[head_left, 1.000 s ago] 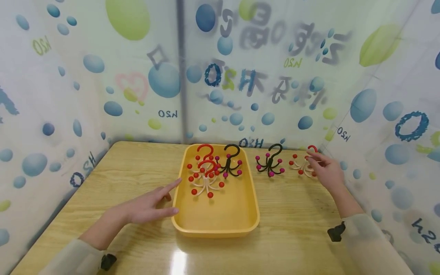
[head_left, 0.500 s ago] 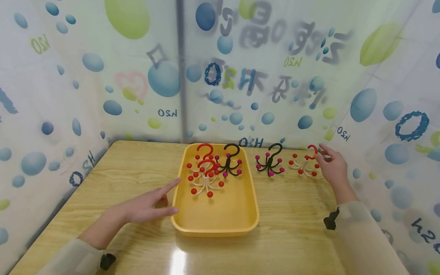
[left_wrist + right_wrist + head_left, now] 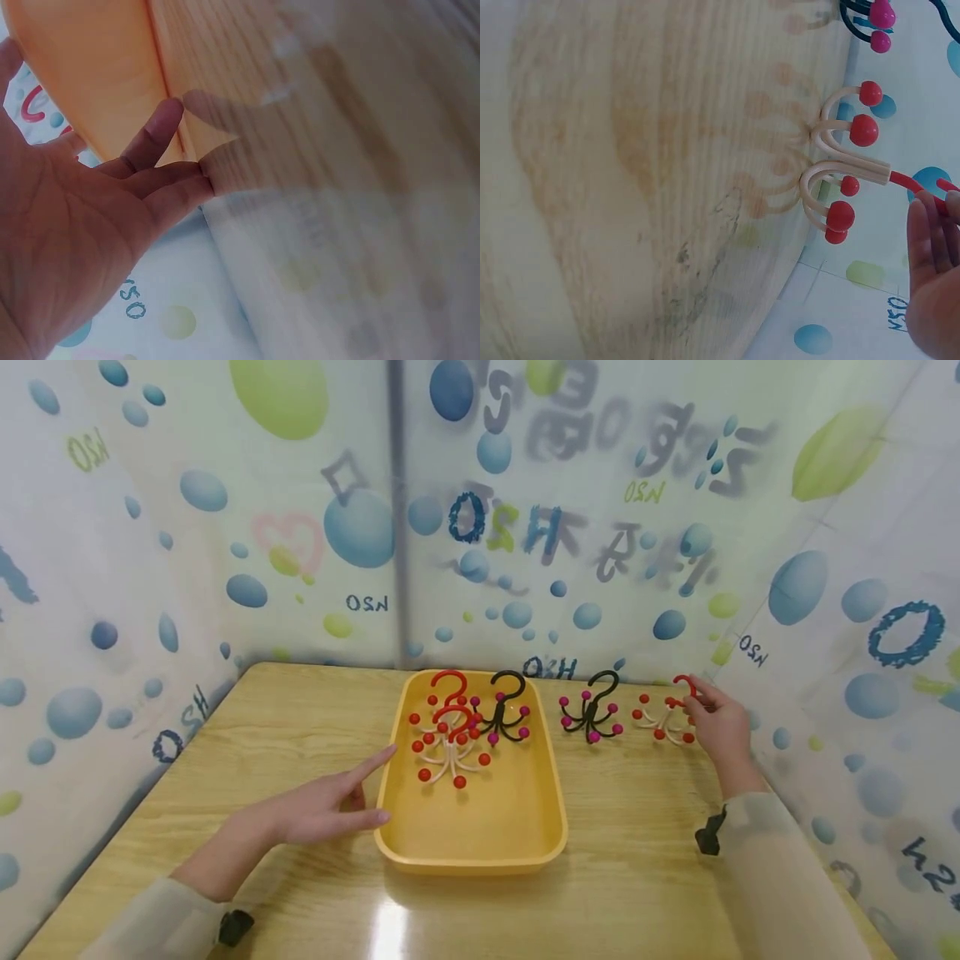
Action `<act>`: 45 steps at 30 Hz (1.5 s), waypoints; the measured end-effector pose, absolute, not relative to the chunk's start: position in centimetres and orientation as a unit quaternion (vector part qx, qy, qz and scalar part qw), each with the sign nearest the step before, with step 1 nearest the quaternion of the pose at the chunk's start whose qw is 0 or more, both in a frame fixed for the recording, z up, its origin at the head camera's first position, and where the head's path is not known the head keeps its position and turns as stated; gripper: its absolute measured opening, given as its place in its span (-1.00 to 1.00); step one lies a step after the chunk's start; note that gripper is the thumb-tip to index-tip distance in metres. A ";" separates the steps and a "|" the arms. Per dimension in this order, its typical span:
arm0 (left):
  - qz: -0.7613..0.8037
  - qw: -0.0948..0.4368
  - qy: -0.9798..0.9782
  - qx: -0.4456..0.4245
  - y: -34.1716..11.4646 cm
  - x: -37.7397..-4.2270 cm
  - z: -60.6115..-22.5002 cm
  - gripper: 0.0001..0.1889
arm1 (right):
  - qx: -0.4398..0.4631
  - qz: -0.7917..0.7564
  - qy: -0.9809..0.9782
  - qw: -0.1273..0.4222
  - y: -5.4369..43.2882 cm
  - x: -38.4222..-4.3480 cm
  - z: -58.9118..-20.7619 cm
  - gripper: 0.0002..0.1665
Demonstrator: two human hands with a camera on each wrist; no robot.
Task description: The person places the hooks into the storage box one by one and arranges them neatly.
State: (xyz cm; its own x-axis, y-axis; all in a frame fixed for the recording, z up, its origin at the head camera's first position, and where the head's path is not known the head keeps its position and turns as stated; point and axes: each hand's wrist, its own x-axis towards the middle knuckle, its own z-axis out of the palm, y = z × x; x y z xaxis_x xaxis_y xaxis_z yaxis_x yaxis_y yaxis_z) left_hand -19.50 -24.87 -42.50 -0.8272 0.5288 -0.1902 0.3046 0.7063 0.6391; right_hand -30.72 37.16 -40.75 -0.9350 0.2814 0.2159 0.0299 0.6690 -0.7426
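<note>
At the back right of the table, my right hand [image 3: 723,727] pinches the red hooked top of a white multi-arm hanging hook [image 3: 667,718] with red ball tips. In the right wrist view the white hook [image 3: 855,169] stands with its curved arms down at the tabletop. My left hand [image 3: 318,814] rests its outstretched index finger and thumb against the left rim of a yellow tray [image 3: 480,839]. Inside the tray stand two white hooks [image 3: 450,758] with red tops and balls, partly overlapping, and a black hook [image 3: 500,714] with magenta balls.
Another black hook [image 3: 592,714] with magenta balls stands on the wooden table [image 3: 637,827] between the tray and the right hand. Curtains [image 3: 300,585] printed with bubbles hang close behind the table and along both sides.
My right hand has shifted from in front of the white hook to its right side, and its fingers now pinch the red top. The left hand stays in place.
</note>
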 end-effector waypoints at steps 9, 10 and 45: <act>0.309 0.193 0.905 0.220 -24.8 -19.5 -42.3 0.02 | -0.077 0.391 -0.899 0.183 37.2 -30.2 -41.0 -0.40; 0.310 0.196 0.904 0.219 -24.7 -19.4 -42.3 0.02 | -0.076 0.391 -0.899 0.184 37.3 -29.9 -41.0 -0.40; 0.309 0.189 0.904 0.224 -24.8 -19.5 -42.4 0.01 | 0.166 0.416 -0.850 0.278 28.2 -19.1 -35.5 -0.52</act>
State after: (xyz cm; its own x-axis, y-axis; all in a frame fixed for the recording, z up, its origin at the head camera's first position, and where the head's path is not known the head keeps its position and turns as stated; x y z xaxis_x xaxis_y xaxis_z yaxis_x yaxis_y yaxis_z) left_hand -19.48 -24.79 -42.43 -0.8276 0.5231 -0.2037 0.2888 0.7079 0.6446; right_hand -19.10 28.18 -35.52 -0.7901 -0.0506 0.6108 -0.5134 0.5989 -0.6145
